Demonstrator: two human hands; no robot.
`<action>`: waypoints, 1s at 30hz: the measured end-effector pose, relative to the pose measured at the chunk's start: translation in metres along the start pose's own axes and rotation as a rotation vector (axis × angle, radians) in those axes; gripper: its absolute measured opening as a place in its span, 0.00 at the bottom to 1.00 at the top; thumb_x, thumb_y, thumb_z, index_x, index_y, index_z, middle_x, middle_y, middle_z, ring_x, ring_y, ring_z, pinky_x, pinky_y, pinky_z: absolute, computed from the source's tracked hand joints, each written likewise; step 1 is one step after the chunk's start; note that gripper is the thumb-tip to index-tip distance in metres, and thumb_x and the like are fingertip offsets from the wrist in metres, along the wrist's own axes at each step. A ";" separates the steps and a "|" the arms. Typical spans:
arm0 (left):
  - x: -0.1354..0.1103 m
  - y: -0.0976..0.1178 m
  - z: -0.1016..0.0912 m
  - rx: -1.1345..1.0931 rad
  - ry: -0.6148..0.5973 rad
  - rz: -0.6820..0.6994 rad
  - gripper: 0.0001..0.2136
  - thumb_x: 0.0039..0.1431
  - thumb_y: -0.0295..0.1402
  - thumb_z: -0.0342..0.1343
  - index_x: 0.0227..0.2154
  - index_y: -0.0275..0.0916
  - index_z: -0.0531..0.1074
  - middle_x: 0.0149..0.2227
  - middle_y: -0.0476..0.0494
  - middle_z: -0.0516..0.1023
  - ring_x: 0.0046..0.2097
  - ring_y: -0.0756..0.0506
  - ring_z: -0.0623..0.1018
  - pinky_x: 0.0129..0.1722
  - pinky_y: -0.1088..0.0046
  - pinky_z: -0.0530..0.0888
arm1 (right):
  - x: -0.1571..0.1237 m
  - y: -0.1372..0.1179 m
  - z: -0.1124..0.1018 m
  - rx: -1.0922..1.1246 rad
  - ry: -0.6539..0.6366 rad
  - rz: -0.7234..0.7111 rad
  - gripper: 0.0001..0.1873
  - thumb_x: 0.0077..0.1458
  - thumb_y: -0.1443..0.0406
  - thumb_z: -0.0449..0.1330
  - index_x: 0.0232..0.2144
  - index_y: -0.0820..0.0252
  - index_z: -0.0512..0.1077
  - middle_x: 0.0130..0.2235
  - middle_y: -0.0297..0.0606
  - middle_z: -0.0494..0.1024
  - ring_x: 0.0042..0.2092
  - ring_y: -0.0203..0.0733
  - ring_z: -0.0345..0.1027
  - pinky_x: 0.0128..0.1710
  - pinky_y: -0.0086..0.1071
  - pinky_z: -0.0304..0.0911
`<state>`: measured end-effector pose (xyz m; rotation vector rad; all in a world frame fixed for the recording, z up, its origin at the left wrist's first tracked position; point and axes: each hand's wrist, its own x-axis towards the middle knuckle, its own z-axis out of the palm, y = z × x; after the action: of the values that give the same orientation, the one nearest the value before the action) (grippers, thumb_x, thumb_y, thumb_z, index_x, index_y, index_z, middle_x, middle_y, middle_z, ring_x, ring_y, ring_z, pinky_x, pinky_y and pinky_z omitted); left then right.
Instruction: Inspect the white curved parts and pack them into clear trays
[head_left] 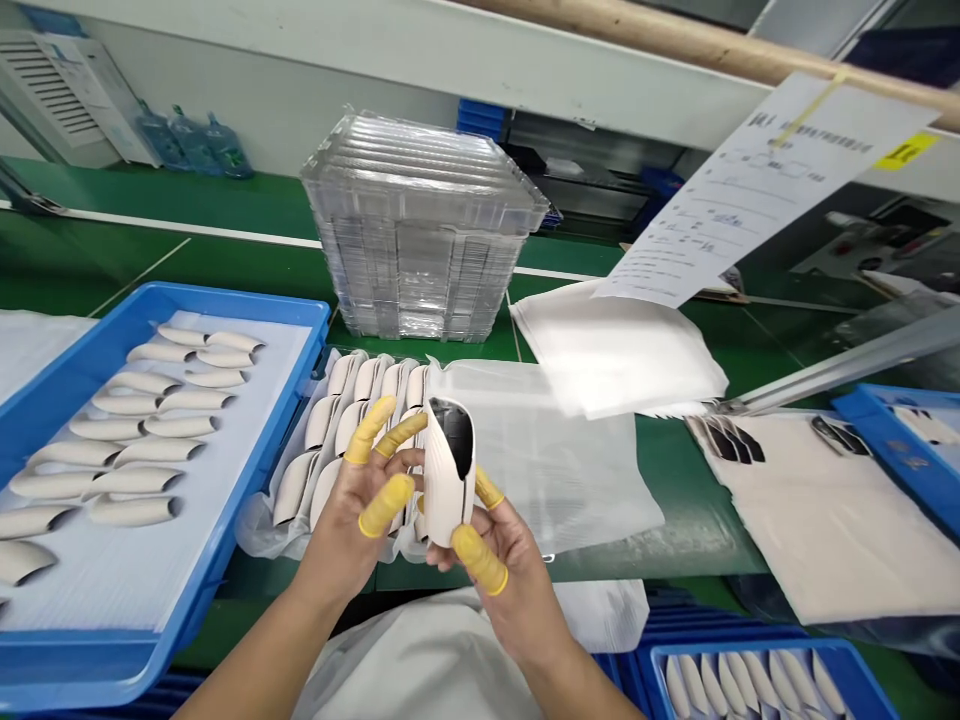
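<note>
My right hand (504, 570), with yellow finger cots on its thumb and a finger, grips a cream curved shell piece (448, 490) with a glossy black inside. The piece stands upright, its black opening at the top. Just to its left is my left hand (371, 490), thumb and fingers spread, in yellow cots too. Whether its hidden lower fingers touch the piece I cannot tell. Behind my left hand, rows of similar cream pieces (319, 422) sit in a clear tray lined with thin white film (555, 450), which spreads out to the right.
On the left, a blue tray (169, 640) holds many cream pieces on white paper. Stacked clear plastic trays (420, 240) stand behind the work. At right are white sheets (622, 350), a hanging paper (720, 200) and a cream cloth (847, 530) with black parts. Another blue tray (832, 655) sits low right.
</note>
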<state>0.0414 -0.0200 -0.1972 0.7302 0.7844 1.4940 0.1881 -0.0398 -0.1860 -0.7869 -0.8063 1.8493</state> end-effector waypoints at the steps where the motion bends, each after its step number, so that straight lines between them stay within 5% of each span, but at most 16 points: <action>1: -0.002 -0.002 -0.001 0.033 -0.042 0.035 0.31 0.53 0.36 0.67 0.59 0.58 0.65 0.56 0.44 0.74 0.46 0.44 0.79 0.43 0.68 0.78 | 0.000 -0.001 -0.001 -0.052 0.009 -0.036 0.30 0.52 0.57 0.70 0.56 0.43 0.69 0.36 0.30 0.79 0.31 0.33 0.73 0.34 0.27 0.68; 7: -0.006 -0.006 0.004 0.111 -0.121 0.087 0.27 0.59 0.30 0.62 0.59 0.58 0.65 0.54 0.44 0.76 0.51 0.43 0.78 0.47 0.67 0.78 | 0.000 0.004 -0.007 -0.278 -0.010 -0.232 0.32 0.55 0.57 0.67 0.61 0.36 0.64 0.37 0.31 0.78 0.34 0.35 0.70 0.40 0.36 0.71; 17: -0.006 0.000 0.003 0.038 -0.132 -0.002 0.32 0.52 0.29 0.67 0.59 0.53 0.66 0.48 0.42 0.80 0.47 0.41 0.82 0.42 0.66 0.80 | -0.001 -0.002 -0.008 -0.783 0.076 -0.580 0.32 0.54 0.50 0.65 0.60 0.38 0.66 0.31 0.29 0.76 0.31 0.35 0.65 0.35 0.30 0.69; 30: -0.003 0.007 0.001 -0.011 -0.086 -0.221 0.39 0.51 0.37 0.68 0.64 0.49 0.58 0.45 0.42 0.81 0.42 0.41 0.82 0.43 0.64 0.79 | -0.002 0.002 -0.010 -1.012 0.116 -0.762 0.32 0.56 0.52 0.64 0.62 0.41 0.64 0.32 0.32 0.72 0.31 0.37 0.67 0.32 0.31 0.71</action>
<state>0.0384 -0.0235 -0.1910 0.6725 0.7655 1.2597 0.1954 -0.0401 -0.1935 -0.9710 -1.7081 0.6427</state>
